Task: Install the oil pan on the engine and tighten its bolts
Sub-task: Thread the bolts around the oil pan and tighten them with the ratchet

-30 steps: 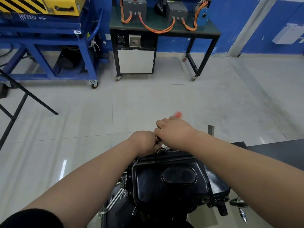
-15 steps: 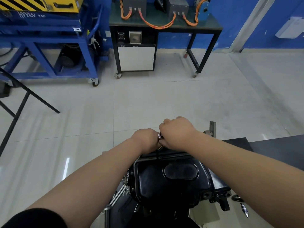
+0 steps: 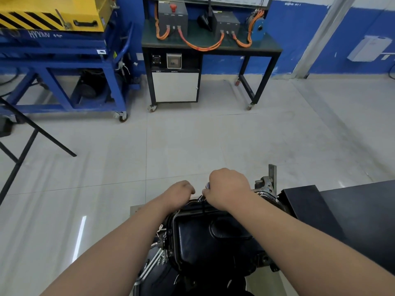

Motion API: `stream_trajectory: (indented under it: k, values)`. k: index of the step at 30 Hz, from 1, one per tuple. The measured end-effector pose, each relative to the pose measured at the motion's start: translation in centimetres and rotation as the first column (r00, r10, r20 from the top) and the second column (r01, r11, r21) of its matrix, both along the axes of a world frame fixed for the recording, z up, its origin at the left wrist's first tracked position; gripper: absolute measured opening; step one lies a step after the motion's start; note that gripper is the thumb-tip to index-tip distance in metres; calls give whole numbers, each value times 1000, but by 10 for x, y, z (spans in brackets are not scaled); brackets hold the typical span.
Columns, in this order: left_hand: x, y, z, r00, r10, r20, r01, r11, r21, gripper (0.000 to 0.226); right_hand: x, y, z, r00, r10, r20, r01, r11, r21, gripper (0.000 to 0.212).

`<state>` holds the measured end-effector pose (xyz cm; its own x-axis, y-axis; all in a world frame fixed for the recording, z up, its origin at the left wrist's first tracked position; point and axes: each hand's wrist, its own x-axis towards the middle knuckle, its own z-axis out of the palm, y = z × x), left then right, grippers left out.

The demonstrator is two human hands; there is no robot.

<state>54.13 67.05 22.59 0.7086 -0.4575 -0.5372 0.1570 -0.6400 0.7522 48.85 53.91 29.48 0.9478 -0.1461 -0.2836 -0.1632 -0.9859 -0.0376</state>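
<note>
Oil pan at 6 o'clock, on the engine. Your right hand curls its fingers round one metal tool at the far rim. Left hand fingers are curled and the grip is hidden. One blue cart at 10, one table at 12, two grey boxes.

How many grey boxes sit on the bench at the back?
2. One grey box at the left end of the bench, the other right of centre. None seems hidden.

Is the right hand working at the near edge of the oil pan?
No, the right hand grips a small metal tool at the far rim of the oil pan, beside the left hand.
</note>
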Motion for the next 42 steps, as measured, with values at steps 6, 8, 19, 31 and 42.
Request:
stream_trajectory:
  k: [6,8,19,31,42]
  values:
    - [-13,6,1,579,384,-719,-741,615,-269,25,-8,0,-11,996,-14,-93,29,985,167,18]
    - [-13,7,1,474,321,-820,-812,519,-266,24,-11,2,-12,996,4,-85,12,982,190,24]
    - [-14,17,-22,324,406,-854,-914,368,-171,24,-9,-7,45,966,-167,198,66,898,436,8]
    - [-5,20,-36,120,341,-932,-991,91,-94,24,-20,-7,60,951,-233,204,62,790,610,11]
    - [-1,10,-30,196,429,-882,-962,257,-90,35,-24,-5,67,946,-239,219,36,748,663,13]
